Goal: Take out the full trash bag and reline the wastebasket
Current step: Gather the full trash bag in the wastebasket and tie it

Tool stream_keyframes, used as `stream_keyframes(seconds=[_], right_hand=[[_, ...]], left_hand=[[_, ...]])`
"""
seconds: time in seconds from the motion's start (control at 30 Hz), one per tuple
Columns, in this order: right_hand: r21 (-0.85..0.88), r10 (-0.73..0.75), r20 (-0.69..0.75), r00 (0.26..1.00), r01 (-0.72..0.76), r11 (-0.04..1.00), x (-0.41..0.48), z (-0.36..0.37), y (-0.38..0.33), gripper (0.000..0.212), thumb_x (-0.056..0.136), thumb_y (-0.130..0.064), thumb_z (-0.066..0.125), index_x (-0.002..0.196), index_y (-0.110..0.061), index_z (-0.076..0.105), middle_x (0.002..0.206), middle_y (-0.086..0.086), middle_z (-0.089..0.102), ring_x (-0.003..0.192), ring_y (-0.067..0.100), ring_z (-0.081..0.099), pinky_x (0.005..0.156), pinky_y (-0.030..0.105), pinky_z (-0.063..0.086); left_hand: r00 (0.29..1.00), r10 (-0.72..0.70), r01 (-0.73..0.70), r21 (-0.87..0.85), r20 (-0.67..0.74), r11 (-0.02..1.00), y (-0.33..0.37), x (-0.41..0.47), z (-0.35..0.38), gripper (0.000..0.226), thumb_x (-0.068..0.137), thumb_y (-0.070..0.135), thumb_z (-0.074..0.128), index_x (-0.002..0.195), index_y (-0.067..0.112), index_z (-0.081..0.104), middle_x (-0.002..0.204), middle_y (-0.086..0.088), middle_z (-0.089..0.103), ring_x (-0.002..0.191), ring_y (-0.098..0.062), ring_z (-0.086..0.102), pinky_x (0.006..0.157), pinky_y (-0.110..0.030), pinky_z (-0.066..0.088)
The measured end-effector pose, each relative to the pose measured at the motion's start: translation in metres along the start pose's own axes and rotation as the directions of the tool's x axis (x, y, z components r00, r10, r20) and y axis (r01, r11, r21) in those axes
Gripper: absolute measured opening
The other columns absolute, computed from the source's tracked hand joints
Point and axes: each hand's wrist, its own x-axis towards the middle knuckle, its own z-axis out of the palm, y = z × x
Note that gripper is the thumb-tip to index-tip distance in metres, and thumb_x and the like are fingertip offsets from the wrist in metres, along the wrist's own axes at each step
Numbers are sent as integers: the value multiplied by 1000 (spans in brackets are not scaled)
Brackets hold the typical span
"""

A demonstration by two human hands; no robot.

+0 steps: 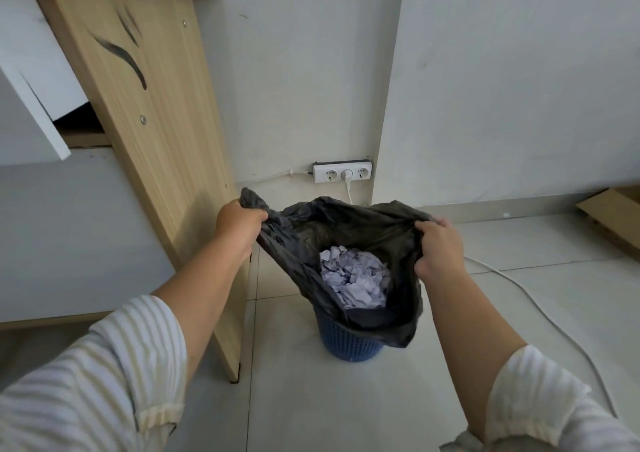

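A black trash bag [349, 229] stands open above a small blue mesh wastebasket [349, 342] on the tiled floor. Crumpled pale paper [356, 281] fills the bottom of the bag. My left hand [237, 223] grips the bag's left rim, bunched in its fingers. My right hand [438, 249] grips the right rim. The rim is stretched wide between both hands and lifted off the basket, while the bag's lower part still sits inside it.
A light wooden desk side panel [152, 132] stands just left of the basket. A white power strip [343, 172] sits on the wall behind, its white cable [540, 309] trailing over the floor to the right. Cardboard [613, 216] lies at the far right.
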Motion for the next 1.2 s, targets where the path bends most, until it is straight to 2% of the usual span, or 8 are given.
stream_keyframes(seconds=[0.3,0.47,0.77,0.87,1.0,1.03,1.13,1.2], right_hand=[[-161,-277,26,961,277,947,-4,-1,-31,30,86,4,39,94,-22,52,86,-2,59,71,13,54,63,25,45],[-503,-332,6,943,290,814,5,-7,-39,19,93,-19,49,98,-12,66,80,-2,59,69,11,52,56,22,42],[-263,-184,50,982,190,946,1,-9,-41,23,93,-28,48,75,-13,44,69,-1,38,59,14,39,52,23,37],[-678,-102,293,951,282,678,3,-13,-40,45,75,-48,70,98,-12,55,84,1,52,76,20,51,63,31,42],[-947,27,321,947,320,30,5,-13,-50,21,84,-9,59,103,-3,61,94,14,62,81,30,62,75,41,57],[-953,-27,290,957,291,89,5,-12,-52,17,87,-5,52,101,-3,62,92,14,63,79,32,65,78,44,58],[-579,-53,99,994,100,809,6,-13,-50,22,90,8,41,91,-8,56,90,9,52,71,27,61,70,44,59],[-281,-41,130,991,76,957,3,-13,-42,29,88,15,40,97,-9,54,94,8,47,78,22,55,69,34,58]], left_hand=[[993,-100,54,-483,-70,874,21,-5,-2,32,94,27,49,126,24,53,116,-6,63,99,-29,65,88,-49,54],[998,-30,1,-525,-46,851,30,-9,1,16,92,29,50,104,22,59,102,-1,64,92,-23,64,81,-38,55],[989,94,-37,-412,118,910,35,-23,27,21,86,40,48,88,20,55,95,-2,59,95,-19,57,91,-39,47],[998,64,-56,-364,9,930,36,-19,25,42,95,47,39,125,21,53,128,-3,58,119,-24,54,106,-44,42],[980,78,-75,22,-185,997,39,-13,18,54,99,51,26,142,21,38,145,-12,38,127,-35,45,104,-46,41],[976,55,-39,80,-209,996,39,-12,16,55,99,53,24,141,21,39,143,-13,37,124,-36,45,100,-47,43],[987,-76,75,-14,-143,997,40,-9,11,56,96,59,22,131,21,45,120,-7,52,101,-31,54,73,-40,54],[991,-105,96,-108,-86,990,38,-12,10,49,97,56,30,124,19,48,108,-4,57,91,-26,59,60,-32,54]])
